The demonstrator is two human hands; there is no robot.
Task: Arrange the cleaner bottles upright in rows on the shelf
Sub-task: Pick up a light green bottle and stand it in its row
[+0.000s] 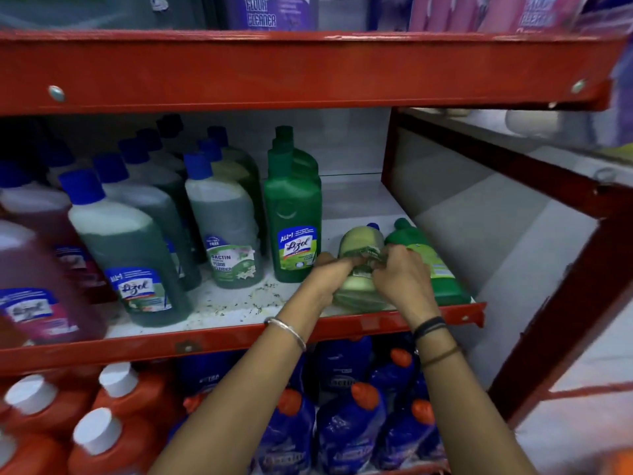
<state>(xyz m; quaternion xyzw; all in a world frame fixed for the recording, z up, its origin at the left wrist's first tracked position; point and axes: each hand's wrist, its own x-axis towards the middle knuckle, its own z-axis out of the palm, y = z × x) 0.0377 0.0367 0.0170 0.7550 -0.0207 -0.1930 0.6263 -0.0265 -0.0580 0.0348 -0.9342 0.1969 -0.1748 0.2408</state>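
A pale green cleaner bottle (359, 241) with a blue cap lies on its side on the middle shelf (356, 207), cap pointing to the back. My left hand (329, 279) and my right hand (400, 279) both grip it around its label. Right beside it lies a solid green bottle (435, 265), also on its side. To the left, a green Lizol bottle (293, 214) stands upright with more green ones behind it. Further left stand rows of blue-capped green cleaner bottles (226, 228).
Purple-pink Lizol bottles (37, 269) stand at the far left. The red shelf lip (239, 334) runs along the front. Orange bottles with white caps (113, 406) and blue bottles with orange caps (349, 423) fill the shelf below. A red upright post (561, 303) stands to the right.
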